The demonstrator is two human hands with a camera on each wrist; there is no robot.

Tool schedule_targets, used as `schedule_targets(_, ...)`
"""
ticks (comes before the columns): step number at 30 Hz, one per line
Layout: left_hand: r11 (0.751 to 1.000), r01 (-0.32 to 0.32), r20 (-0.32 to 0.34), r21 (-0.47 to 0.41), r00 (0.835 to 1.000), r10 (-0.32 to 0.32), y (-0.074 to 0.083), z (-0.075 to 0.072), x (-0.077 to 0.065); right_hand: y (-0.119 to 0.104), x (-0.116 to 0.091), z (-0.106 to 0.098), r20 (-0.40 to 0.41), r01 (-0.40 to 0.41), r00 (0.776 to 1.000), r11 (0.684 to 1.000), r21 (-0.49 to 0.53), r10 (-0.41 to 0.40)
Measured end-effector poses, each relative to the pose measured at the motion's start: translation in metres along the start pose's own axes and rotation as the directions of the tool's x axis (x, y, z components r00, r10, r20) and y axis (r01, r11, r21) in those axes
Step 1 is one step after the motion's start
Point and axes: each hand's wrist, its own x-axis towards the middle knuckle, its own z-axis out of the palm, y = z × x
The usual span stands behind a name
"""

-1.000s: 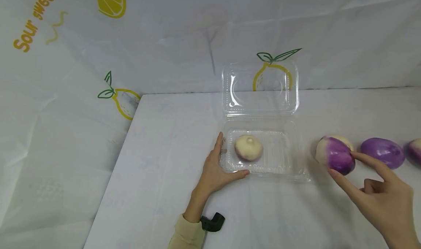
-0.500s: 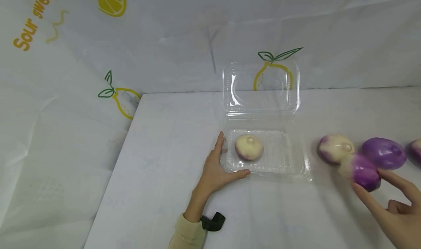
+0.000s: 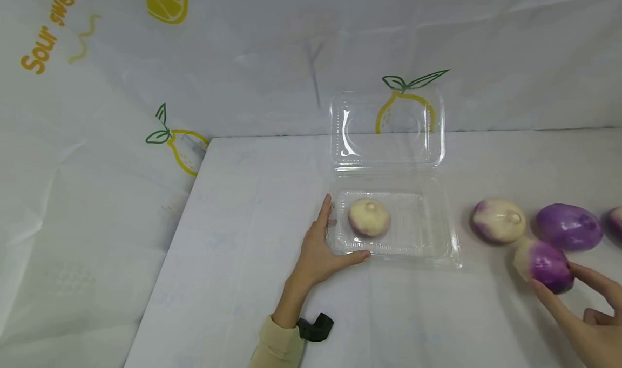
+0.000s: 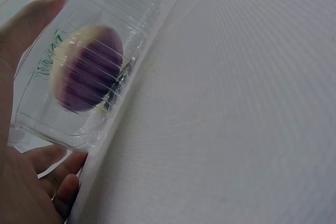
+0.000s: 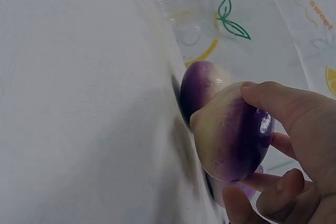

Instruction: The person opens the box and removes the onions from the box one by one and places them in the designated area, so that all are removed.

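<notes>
A clear plastic clamshell container [image 3: 413, 249] lies with its lid raised on the white table. One purple-and-white turnip [image 3: 369, 217] sits in the left part of its base. My left hand [image 3: 317, 254] rests against the container's near left corner, fingers along the left side and thumb on the front edge. In my right hand [image 3: 590, 314], thumb and fingers pinch another turnip [image 3: 545, 265], white at one end and deep purple at the other. The right wrist view shows this held turnip [image 5: 231, 132] with its pale tip turned away from the palm.
Right of the container a pale turnip [image 3: 498, 220] and a purple one [image 3: 568, 226] lie in a row. A further turnip [image 3: 616, 222] is cut off by the right edge. A white lemon-print sheet [image 3: 262, 60] hangs behind the table.
My right hand has moved right and toward me with its turnip, away from the container's side, uncovering the pale turnip. My left hand has stayed at the container's corner.
</notes>
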Motion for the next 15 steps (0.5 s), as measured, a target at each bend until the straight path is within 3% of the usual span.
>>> schedule_targets(6,1.0,0.006,0.003,0.008,1.0,-0.006,0.0007,0.0005,0.0004,0.0076,-0.0016,0.0032,0.011,0.021,1.0,0.999,0.025,-0.022)
schedule_targets(13,1.0,0.009,0.002,0.007,1.0,-0.009,-0.0013,0.0008,0.0008,0.0047,-0.002,0.0038,0.003,0.001,1.0,1.0,0.009,-0.001)
schedule_targets(15,1.0,0.008,0.002,0.008,1.0,-0.008,-0.001,0.0005,0.0007,0.0015,-0.003,0.0035,-0.008,0.029,1.0,1.0,0.004,-0.029)
